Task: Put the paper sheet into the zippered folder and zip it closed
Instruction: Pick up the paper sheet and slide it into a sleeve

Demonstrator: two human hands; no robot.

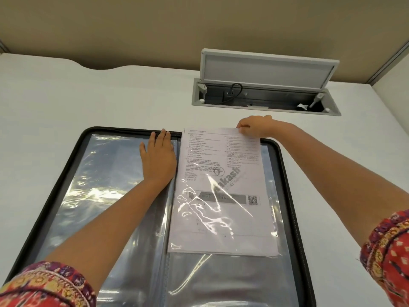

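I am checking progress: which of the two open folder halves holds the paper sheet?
The half on the person's right: the paper sheet lies there, pinched by the right hand. The left half has only the left hand.

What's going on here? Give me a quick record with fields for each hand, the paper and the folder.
left hand: left hand flat, palm down on the folder's left sleeve page
right hand: right hand pinching the paper's top right corner
paper: paper sheet partly inside a clear sleeve, top edge sticking out
folder: zippered folder lying open on the white desk, not zipped

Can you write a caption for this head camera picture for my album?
Right hand slides paper into open folder; left hand presses it flat.
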